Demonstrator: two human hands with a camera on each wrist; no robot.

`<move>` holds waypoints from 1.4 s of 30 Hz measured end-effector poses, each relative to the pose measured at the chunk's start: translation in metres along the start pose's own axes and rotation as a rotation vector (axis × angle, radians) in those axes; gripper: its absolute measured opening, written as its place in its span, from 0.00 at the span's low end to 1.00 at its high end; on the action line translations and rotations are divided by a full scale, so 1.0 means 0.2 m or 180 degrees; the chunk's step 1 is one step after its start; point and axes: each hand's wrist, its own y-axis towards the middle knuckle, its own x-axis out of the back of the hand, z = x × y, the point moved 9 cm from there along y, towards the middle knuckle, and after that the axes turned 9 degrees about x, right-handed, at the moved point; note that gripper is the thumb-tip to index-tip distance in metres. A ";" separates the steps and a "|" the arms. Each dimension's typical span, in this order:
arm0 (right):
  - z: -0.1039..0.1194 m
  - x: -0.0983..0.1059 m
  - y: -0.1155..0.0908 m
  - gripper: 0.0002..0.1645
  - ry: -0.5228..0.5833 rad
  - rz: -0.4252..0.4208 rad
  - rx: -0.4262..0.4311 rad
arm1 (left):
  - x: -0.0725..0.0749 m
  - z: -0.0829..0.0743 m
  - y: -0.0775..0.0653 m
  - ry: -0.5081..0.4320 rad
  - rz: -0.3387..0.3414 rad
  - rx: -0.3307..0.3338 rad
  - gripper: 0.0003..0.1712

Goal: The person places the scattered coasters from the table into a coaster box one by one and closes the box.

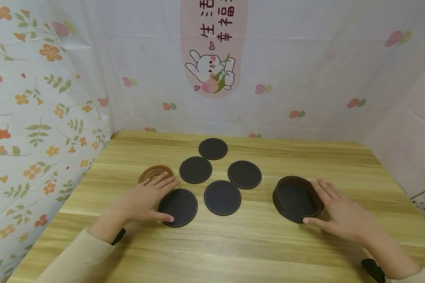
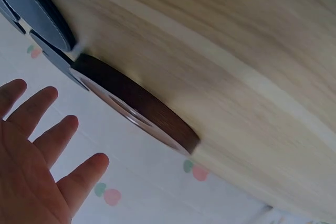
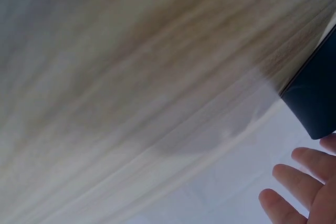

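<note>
Lettering (image 1: pixel 207 30) “生活” “幸福” beyond coasters (image 1: pixel 222 197)

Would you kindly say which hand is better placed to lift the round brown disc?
The left hand, probably: it is beside the disc, while the right hand is at the round dark open holder.

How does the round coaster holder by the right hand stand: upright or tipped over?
Upright: the head view shows the coaster holder with its open top facing up, the right hand at its side.
</note>
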 end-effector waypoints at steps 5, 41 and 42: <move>0.01 0.00 0.01 0.67 0.0030 -0.0036 0.0082 | -0.03 -0.04 0.02 0.0008 0.0118 -0.0061 0.60; -0.02 -0.03 0.05 0.72 0.0881 0.0050 -0.0132 | -0.05 -0.14 0.07 0.0125 0.0009 -0.0420 0.59; -0.02 -0.03 0.05 0.72 0.0901 0.0055 -0.0147 | -0.05 -0.14 0.07 0.0131 0.0005 -0.0421 0.59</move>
